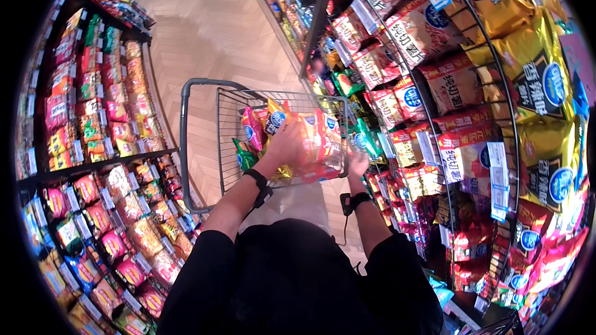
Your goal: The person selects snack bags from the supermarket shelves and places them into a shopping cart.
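In front of me stands a wire shopping cart (222,142) with several snack bags inside. My left hand (285,142) is over the basket, its fingers at the left edge of a red-and-white bag of potato chips (311,142), which it appears to grip; hand and bag are motion-blurred. Close by in the basket are a pink bag (252,131), a yellow-and-black bag (275,118) and a green bag (245,157). My right hand (357,164) is raised just outside the cart's right side, beside the shelves. Blur hides its finger pose, and no item shows clearly in it.
Wire-fronted shelves of chip bags (458,156) rise close on my right, with price tags (498,181) along them. Snack shelves (104,102) line the left side. A grey tubular cart handle (185,144) juts out leftward. Herringbone floor (209,32) runs ahead between the shelves.
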`<state>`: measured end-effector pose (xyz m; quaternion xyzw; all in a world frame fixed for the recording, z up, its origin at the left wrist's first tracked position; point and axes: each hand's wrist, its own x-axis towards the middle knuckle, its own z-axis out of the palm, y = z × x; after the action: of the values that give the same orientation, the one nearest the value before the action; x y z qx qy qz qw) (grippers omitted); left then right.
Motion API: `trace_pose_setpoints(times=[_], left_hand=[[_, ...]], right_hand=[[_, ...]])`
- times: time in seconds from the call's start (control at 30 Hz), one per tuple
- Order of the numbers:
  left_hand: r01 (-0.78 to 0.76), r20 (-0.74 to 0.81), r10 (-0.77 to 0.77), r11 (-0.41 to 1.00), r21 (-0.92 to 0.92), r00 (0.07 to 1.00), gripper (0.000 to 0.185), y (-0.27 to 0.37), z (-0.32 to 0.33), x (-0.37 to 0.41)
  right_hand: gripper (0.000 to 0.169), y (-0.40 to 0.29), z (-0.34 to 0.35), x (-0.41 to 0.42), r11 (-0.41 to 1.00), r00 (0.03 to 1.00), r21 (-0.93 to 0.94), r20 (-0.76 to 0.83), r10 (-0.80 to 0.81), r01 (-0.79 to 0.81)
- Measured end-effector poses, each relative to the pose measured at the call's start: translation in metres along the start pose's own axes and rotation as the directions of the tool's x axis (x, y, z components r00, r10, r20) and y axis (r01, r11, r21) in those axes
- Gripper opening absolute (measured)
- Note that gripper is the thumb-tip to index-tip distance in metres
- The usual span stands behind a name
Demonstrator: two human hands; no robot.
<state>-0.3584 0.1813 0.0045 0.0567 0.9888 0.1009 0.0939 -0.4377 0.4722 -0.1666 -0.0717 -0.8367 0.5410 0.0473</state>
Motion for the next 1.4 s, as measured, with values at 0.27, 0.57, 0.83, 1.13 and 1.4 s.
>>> trace_pose_setpoints(times=[0.27, 0.57, 0.83, 1.13, 1.4], left_hand=[[-0.061, -0.194, 0.047, 0.996, -0.068, 0.980, 0.035, -0.023, 0.031, -0.035], [-0.102, -0.187, 0.074, 0.984, -0.148, 0.980, 0.026, -0.037, 0.038, -0.086], [-0.166, -0.129, 0.137, 0.953, -0.252, 0.982, 0.030, -0.067, 0.015, -0.120], [0.168, -0.158, -0.192, 0.973, -0.157, 0.969, 0.026, -0.192, -0.022, -0.178], [0.194, -0.286, -0.148, 0.971, 0.141, 0.947, 0.023, -0.220, -0.047, -0.210]], right_hand=[[0.016, -0.004, -0.029, -0.030, 0.954, 0.994, 0.279, 0.028, 0.105, -0.108], [0.016, -0.087, 0.012, -0.014, 0.987, 0.945, 0.043, 0.285, -0.163, 0.157], [0.022, -0.118, 0.124, -0.019, 0.950, 0.861, -0.109, 0.462, -0.212, 0.293], [0.029, -0.190, 0.069, -0.029, 0.830, 0.870, -0.533, 0.474, 0.135, 0.161], [0.044, -0.063, -0.024, -0.027, 0.672, 0.871, -0.737, 0.373, 0.320, 0.069]])
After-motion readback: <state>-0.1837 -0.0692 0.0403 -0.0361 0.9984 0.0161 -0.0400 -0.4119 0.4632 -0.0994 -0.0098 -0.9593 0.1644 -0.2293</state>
